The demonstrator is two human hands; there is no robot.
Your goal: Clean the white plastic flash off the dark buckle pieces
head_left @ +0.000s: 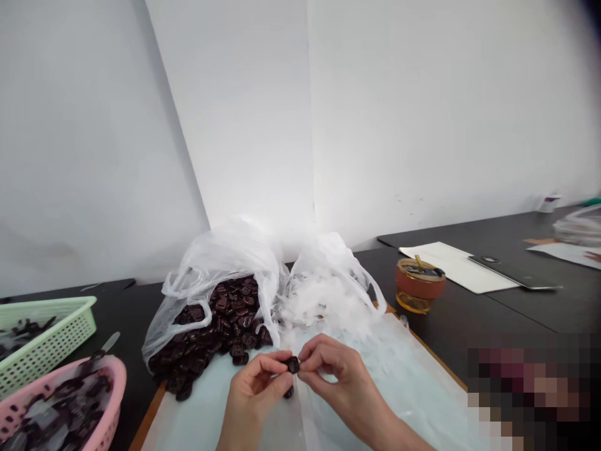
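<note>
A small dark brown plastic piece [293, 364] is pinched by the fingertips of my left hand [256, 388]. My right hand [339, 374] meets it from the other side, thumb and forefinger closed at the piece's edge; whether something tiny sits between them is hidden. Just below the fingers lies another dark piece [288, 393], partly covered by my left thumb. Behind my left hand, a heap of similar dark brown pieces [235, 307] spills from a white plastic bag [190, 266]. Beyond my right hand, a second bag [335, 254] holds many whitish translucent bits [317, 297].
A pale sheet-covered board [197, 416] lies under my hands. On the left stand a pink basket [119, 382] of dark and translucent parts and a green basket [77, 326]. To the right are an amber lidded cup [419, 287], white paper [451, 266] and a flat dark device [509, 270].
</note>
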